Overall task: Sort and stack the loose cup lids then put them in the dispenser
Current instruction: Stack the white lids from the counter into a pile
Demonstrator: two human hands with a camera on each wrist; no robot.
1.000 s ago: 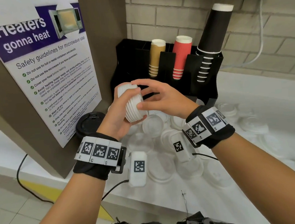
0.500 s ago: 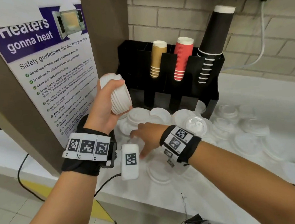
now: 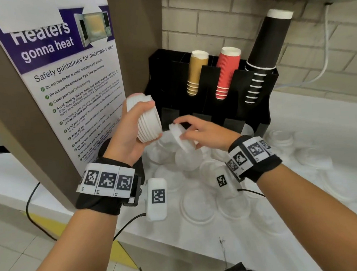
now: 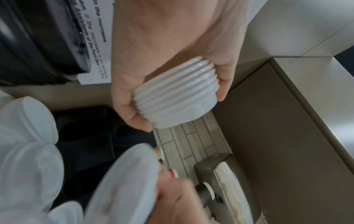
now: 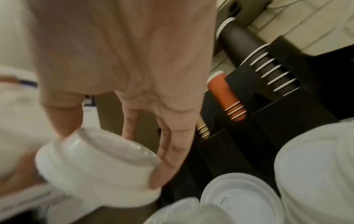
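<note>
My left hand (image 3: 130, 130) grips a stack of several white cup lids (image 3: 147, 120), tilted, in front of the black dispenser (image 3: 255, 116); the left wrist view shows the stack's ribbed edges (image 4: 176, 94) between thumb and fingers. My right hand (image 3: 203, 131) pinches a single white lid (image 3: 181, 137) on edge, just right of and below the stack. In the right wrist view that lid (image 5: 99, 168) is blurred, held between thumb and fingertips. Many loose white and clear lids (image 3: 198, 204) lie on the white counter beneath both hands.
The dispenser holds sleeves of tan cups (image 3: 196, 72), red cups (image 3: 227, 71) and black cups (image 3: 267, 49). A brown cabinet with a microwave safety poster (image 3: 70, 79) stands at the left. A black lid (image 3: 103, 147) sits by the cabinet. More lids (image 3: 285, 142) lie at the right.
My right hand went down to the loose lids, picked one up and has raised it towards the stack. My left hand kept the stack and shifted slightly left and back.
</note>
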